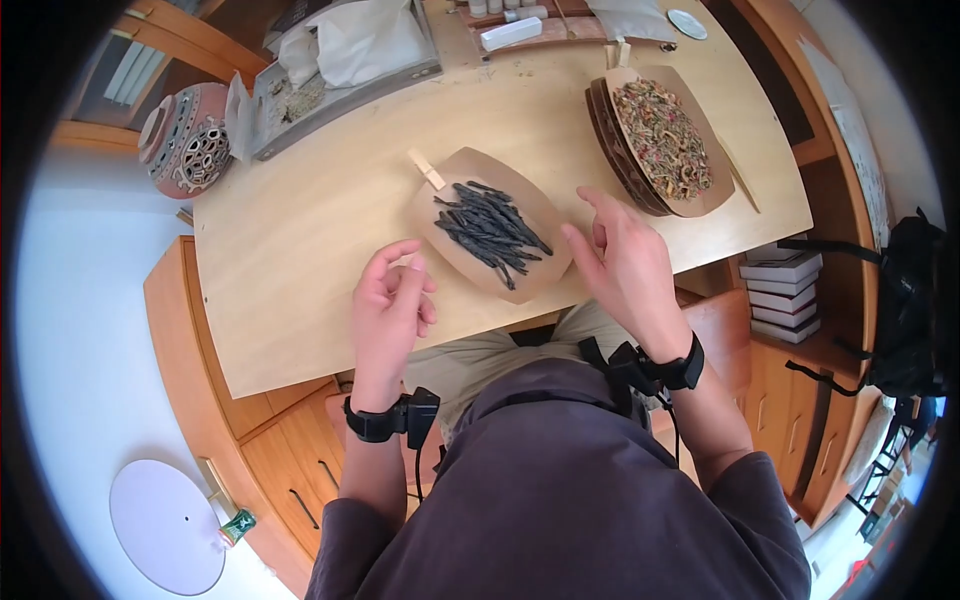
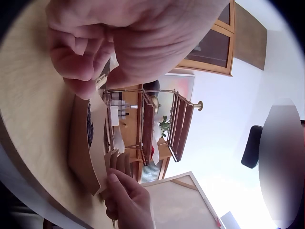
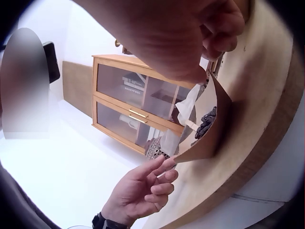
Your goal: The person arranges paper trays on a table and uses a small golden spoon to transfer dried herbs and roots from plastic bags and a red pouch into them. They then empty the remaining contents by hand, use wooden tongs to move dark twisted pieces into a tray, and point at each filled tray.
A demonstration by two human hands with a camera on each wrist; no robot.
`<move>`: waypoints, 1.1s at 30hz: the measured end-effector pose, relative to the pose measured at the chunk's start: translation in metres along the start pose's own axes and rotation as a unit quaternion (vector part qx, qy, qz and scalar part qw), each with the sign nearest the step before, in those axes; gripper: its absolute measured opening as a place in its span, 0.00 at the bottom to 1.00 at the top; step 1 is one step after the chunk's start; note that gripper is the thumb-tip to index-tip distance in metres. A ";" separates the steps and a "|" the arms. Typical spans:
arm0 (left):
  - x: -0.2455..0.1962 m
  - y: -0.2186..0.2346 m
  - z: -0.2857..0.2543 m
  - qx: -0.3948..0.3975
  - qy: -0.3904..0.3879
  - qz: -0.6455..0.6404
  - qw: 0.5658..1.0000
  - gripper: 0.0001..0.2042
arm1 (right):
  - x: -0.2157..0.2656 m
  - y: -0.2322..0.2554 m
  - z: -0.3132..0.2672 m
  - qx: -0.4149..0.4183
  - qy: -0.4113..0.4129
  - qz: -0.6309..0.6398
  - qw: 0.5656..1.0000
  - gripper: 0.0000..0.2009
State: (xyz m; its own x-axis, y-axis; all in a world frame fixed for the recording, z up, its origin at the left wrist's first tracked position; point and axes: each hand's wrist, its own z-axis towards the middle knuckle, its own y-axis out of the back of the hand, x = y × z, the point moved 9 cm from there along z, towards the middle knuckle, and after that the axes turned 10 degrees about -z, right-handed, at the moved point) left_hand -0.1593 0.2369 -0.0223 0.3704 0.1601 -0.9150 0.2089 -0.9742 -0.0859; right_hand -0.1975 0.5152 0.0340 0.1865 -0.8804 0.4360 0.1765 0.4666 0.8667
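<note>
A brown tray (image 1: 430, 225) holding a heap of dark, twisted strips (image 1: 490, 228) lies on the table, with a wooden clip (image 1: 426, 170) on its upper left rim. My left hand (image 1: 388, 305) hovers by the tray's left side, fingers loosely bent and holding nothing. On the other side is my right hand (image 1: 632, 265), index finger extended and thumb close to the rim; whether it touches is unclear. In the right wrist view, fingertips of the left hand (image 3: 143, 191) are near a tray corner (image 3: 190, 151). The left wrist view shows the right hand (image 2: 128, 198) beyond the tray (image 2: 83, 157).
Several stacked trays (image 1: 710, 150) stand at the back right, the top one filled with dried plant pieces (image 1: 665, 135). A thin stick (image 1: 740, 175) lies beside them. At the back left are a grey tray (image 1: 350, 105) with white bags and a patterned pot (image 1: 190, 140).
</note>
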 end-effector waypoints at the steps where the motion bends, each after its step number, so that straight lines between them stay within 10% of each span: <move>1: 0.006 0.000 -0.001 0.011 0.012 0.004 1.000 0.15 | 0.002 -0.004 0.001 0.009 -0.005 -0.004 1.000 0.13; 6: 0.032 -0.022 -0.017 0.112 0.096 0.009 0.989 0.26 | 0.001 -0.040 0.002 0.170 -0.055 0.084 0.980 0.12; 15: 0.010 -0.010 -0.017 0.086 0.018 -0.128 0.988 0.34 | 0.050 -0.077 -0.004 0.237 -0.182 0.351 0.887 0.16; 33: 0.001 0.005 0.007 0.087 -0.014 -0.139 0.986 0.36 | 0.059 -0.084 0.008 0.238 -0.187 0.371 0.878 0.25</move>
State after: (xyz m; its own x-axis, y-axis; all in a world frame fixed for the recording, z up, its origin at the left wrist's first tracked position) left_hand -0.1639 0.2306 -0.0261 0.2950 0.4230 -0.8568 0.1389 -0.9061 -0.3995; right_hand -0.2091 0.4235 -0.0109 -0.2664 -0.3572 0.8952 -0.2993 0.9135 0.2755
